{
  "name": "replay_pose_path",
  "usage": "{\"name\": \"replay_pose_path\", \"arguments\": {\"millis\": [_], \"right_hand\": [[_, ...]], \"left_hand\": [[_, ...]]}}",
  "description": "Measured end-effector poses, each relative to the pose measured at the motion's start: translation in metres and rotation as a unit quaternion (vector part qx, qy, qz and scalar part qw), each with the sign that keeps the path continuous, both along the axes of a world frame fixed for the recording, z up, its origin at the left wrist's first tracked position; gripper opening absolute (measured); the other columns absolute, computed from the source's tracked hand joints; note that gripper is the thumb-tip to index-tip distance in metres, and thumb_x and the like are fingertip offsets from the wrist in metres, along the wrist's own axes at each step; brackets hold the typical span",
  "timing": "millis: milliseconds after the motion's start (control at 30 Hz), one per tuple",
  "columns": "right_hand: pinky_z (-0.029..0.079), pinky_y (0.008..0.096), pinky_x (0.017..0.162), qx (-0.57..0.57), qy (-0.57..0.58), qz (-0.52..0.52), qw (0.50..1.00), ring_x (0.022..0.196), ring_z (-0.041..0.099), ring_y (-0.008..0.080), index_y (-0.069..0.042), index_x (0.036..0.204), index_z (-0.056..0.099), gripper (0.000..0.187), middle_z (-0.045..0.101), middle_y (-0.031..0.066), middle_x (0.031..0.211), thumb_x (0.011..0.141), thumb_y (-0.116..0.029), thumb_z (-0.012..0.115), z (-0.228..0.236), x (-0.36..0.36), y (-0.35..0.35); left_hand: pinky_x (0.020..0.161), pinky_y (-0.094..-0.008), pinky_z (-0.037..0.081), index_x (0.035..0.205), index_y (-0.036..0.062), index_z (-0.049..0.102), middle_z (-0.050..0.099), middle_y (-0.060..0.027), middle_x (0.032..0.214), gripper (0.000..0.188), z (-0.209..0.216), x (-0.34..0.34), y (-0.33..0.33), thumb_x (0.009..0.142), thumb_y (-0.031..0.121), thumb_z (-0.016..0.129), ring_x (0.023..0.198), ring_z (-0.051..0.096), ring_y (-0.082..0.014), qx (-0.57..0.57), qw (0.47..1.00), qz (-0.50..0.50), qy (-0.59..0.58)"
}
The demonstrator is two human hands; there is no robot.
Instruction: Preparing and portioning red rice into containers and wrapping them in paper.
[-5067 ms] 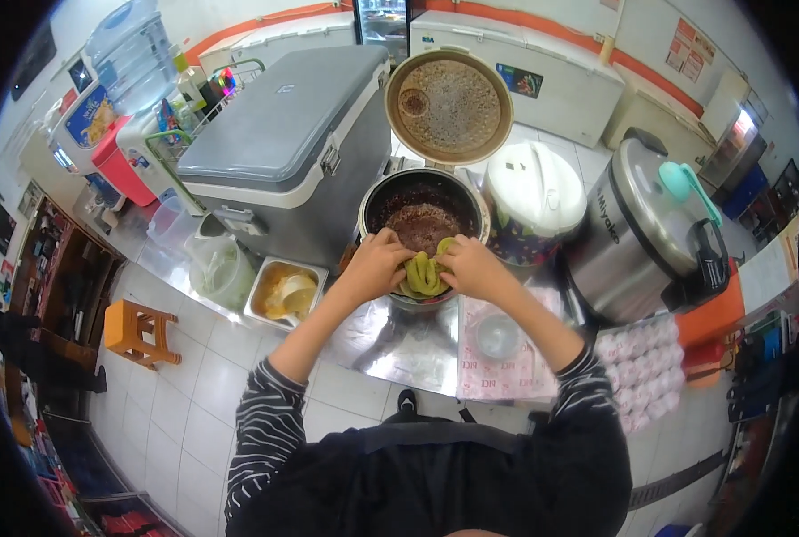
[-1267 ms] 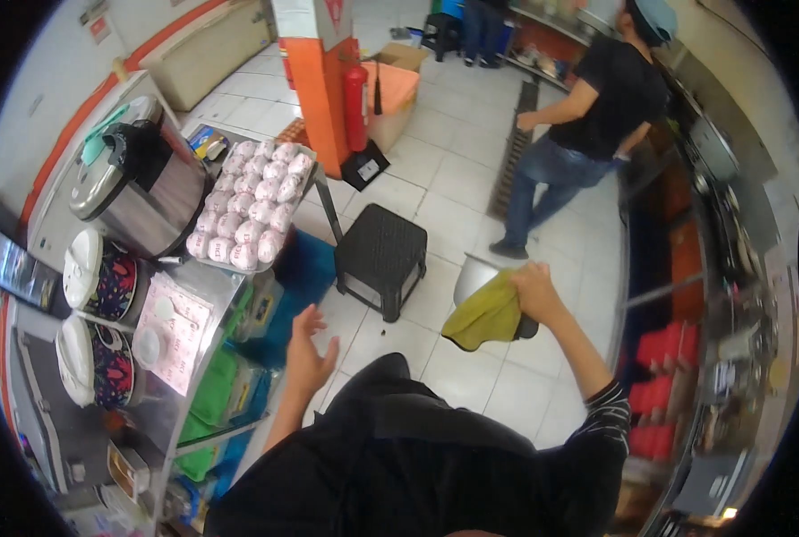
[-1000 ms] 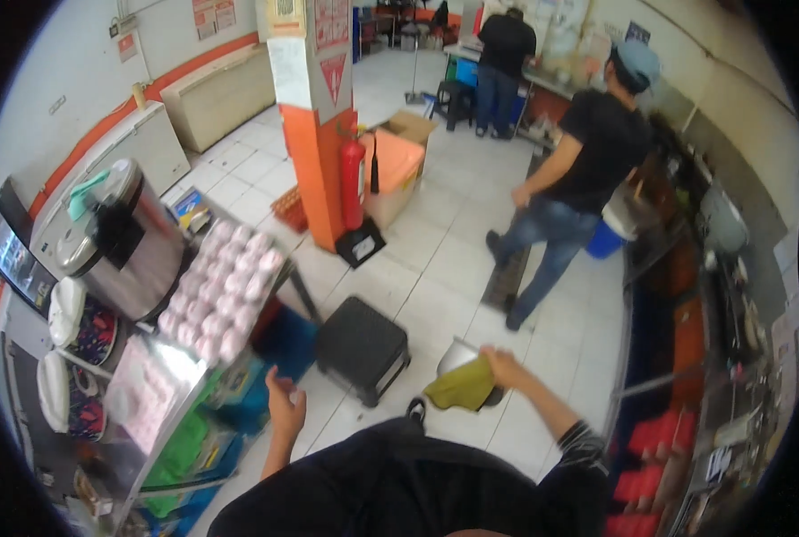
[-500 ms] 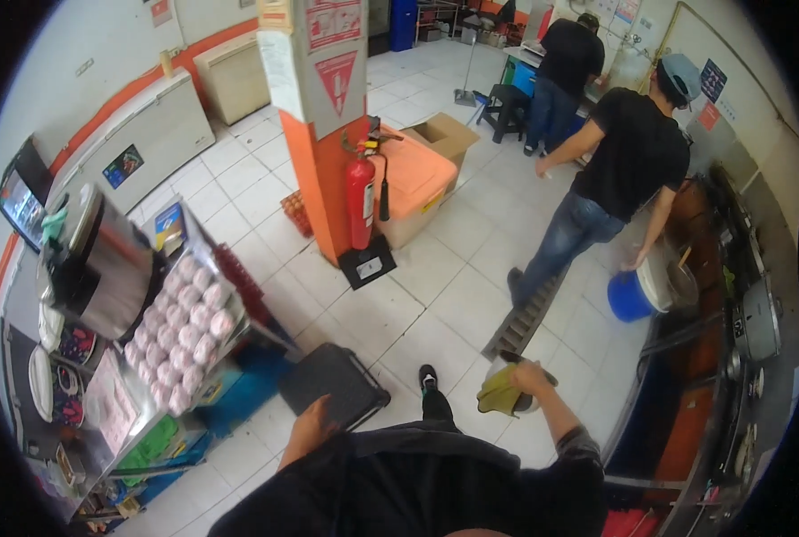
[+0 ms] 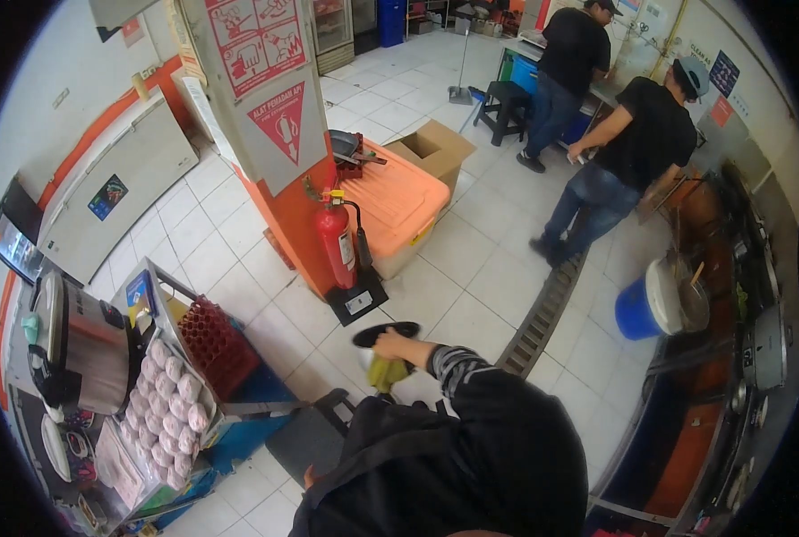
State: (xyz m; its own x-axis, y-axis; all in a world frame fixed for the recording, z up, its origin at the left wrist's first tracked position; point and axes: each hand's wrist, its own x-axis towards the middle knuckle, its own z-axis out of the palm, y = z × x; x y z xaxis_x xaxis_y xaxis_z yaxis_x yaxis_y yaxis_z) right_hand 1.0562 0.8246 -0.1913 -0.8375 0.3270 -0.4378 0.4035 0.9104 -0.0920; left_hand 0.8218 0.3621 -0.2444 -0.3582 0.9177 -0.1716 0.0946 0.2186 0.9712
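Fingers (image 5: 396, 345) with cloth (image 5: 383, 370) on pot (image 5: 384, 336)

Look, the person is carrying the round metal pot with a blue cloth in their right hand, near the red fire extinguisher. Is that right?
Not quite: the cloth is yellow-green, not blue. The head view shows the right hand gripping the round metal pot through that cloth, close to the red fire extinguisher on the orange pillar.

One fisheye view from my head looks steeply down over my shoulders, facing the tiled floor (image 5: 471, 268) and red extinguisher (image 5: 337, 246) ahead.
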Motion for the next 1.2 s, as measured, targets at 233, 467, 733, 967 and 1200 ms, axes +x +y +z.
{"name": "replay_pose_path", "arguments": {"millis": [233, 467, 733, 967, 1200], "right_hand": [[0.042, 0.0494, 0.080, 0.041, 0.086, 0.135, 0.986, 0.092, 0.063, 0.0256, -0.012, 0.083, 0.070, 0.015, 0.069, 0.0079, 0.092, 0.076, -0.020, 0.059, 0.053, -0.250, 0.069], [0.052, 0.0479, 0.074, 0.057, 0.078, 0.179, 0.979, 0.087, 0.066, 0.0317, -0.006, 0.083, 0.070, 0.020, 0.069, 0.0149, 0.089, 0.078, -0.017, 0.054, 0.055, -0.443, 0.161], [0.052, 0.0475, 0.068, 0.125, 0.080, 0.209, 0.967, 0.091, 0.064, 0.0290, -0.011, 0.085, 0.068, 0.021, 0.069, 0.0125, 0.090, 0.084, -0.019, 0.049, 0.059, -0.633, 0.259], [0.052, 0.0455, 0.074, 0.056, 0.062, 0.114, 0.990, 0.089, 0.065, 0.0346, -0.005, 0.086, 0.069, 0.024, 0.068, 0.0184, 0.089, 0.083, -0.021, 0.051, 0.042, -0.779, 0.408], [0.050, 0.0476, 0.080, -0.007, -0.021, 0.235, 0.972, 0.090, 0.064, 0.0344, -0.005, 0.088, 0.068, 0.032, 0.067, 0.0181, 0.094, 0.083, -0.032, 0.052, 0.000, -1.001, 0.506]], "left_hand": [[0.081, -0.0393, 0.051, 0.140, 0.0154, 0.030, 0.052, -0.0118, 0.122, 0.083, -0.012, -0.079, 0.061, 0.071, 0.012, 0.076, 0.097, 0.058, -0.0229, -0.096, 0.986, 0.131, -0.048], [0.083, -0.0351, 0.048, 0.131, 0.0056, 0.046, 0.063, -0.0127, 0.098, 0.055, 0.238, -0.167, 0.280, 0.081, 0.010, 0.069, 0.093, 0.063, -0.0251, -0.034, 0.941, 0.215, 0.260], [0.086, -0.0351, 0.046, 0.128, 0.0028, 0.047, 0.061, -0.0139, 0.106, 0.053, 0.344, -0.335, 0.409, 0.079, 0.008, 0.067, 0.100, 0.060, -0.0281, 0.096, 0.928, 0.291, 0.211], [0.090, -0.0358, 0.045, 0.130, 0.0080, 0.045, 0.061, -0.0130, 0.107, 0.050, 0.320, -0.451, 0.477, 0.085, 0.017, 0.064, 0.102, 0.059, -0.0263, 0.057, 0.974, 0.214, 0.047], [0.094, -0.0363, 0.043, 0.130, 0.0076, 0.045, 0.059, -0.0106, 0.114, 0.048, 0.303, -0.610, 0.592, 0.088, 0.022, 0.064, 0.109, 0.055, -0.0215, 0.022, 0.933, 0.354, -0.054]]}}
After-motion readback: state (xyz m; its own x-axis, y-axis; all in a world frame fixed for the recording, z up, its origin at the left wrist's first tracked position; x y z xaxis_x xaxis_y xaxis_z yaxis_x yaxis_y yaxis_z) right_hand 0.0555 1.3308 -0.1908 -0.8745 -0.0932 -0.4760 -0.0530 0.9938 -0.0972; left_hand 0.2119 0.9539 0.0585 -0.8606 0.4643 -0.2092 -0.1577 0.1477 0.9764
